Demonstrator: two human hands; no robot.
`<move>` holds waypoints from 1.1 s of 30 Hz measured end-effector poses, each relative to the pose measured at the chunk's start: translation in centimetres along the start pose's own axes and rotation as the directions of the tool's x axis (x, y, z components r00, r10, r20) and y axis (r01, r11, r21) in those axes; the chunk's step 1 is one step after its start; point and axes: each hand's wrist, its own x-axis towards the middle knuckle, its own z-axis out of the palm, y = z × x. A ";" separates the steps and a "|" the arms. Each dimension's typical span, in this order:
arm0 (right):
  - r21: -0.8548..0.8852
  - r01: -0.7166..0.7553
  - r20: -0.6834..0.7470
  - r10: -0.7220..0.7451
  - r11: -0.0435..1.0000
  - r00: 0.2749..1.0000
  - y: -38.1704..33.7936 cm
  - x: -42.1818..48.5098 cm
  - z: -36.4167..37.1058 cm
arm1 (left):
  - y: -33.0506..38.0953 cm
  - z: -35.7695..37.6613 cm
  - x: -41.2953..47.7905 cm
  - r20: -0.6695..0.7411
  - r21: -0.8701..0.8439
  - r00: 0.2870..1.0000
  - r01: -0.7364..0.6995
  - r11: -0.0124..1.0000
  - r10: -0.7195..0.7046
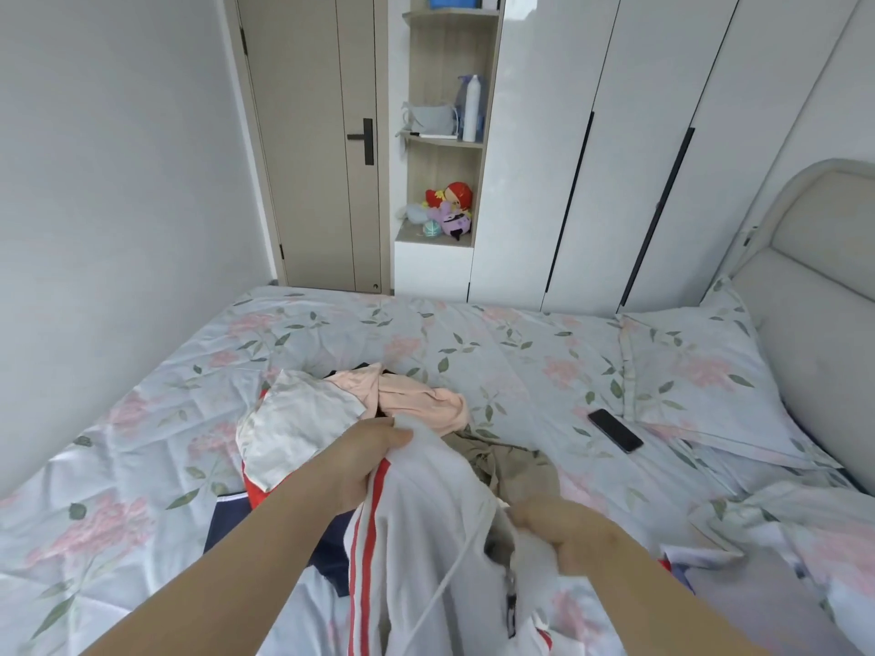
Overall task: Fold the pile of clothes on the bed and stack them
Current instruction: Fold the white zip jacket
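Both the left hand (374, 459) and right hand (563, 527) are clenched on a jacket (426, 537), held just short of the pile (407, 400) on the bed (497, 352).

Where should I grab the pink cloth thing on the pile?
Best grip, probably: pinch the crumpled peach-pink cloth garment at its raised ridge, coming straight down from above. It lies on top at the far side of the clothes pile, bunched into folds that stick up.

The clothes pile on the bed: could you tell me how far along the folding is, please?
No folded stack shows yet. The left hand and right hand grip a white red-striped garment. The pink piece, khaki piece and navy piece lie crumpled, unfolded.
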 end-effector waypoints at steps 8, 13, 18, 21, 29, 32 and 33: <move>-0.571 0.664 -0.575 -0.812 0.484 0.098 -10.6 -8.6 -2.0 | 2.1 -1.0 -0.4 -0.151 -0.044 0.927 -0.352 0.935 0.342; -0.699 0.474 -0.188 -0.778 0.535 0.600 -9.0 -6.1 0.7 | 2.7 2.0 -0.2 0.125 -0.093 0.969 -0.203 0.975 0.214; -0.463 0.561 -0.292 -0.716 0.686 0.634 -6.5 -4.2 0.0 | 0.4 2.4 0.5 0.056 -0.069 0.995 -0.080 0.994 0.084; -0.278 0.576 -0.317 -0.640 0.769 0.700 -5.5 -4.1 0.3 | -1.4 2.8 0.3 0.060 -0.049 0.998 -0.030 0.998 0.033; 0.343 0.553 -0.155 -0.535 0.760 0.831 -4.1 -4.0 2.8 | -4.3 3.6 0.5 0.046 -0.239 0.998 0.056 0.969 -0.046; 0.403 0.528 -0.146 -0.518 0.747 0.843 -3.7 -3.8 3.0 | -3.9 3.7 0.5 0.092 -0.261 0.995 0.051 0.964 -0.027; 0.469 0.499 -0.146 -0.493 0.729 0.857 -3.7 -3.8 3.0 | -3.8 3.7 0.6 0.071 -0.239 0.997 0.034 0.971 -0.018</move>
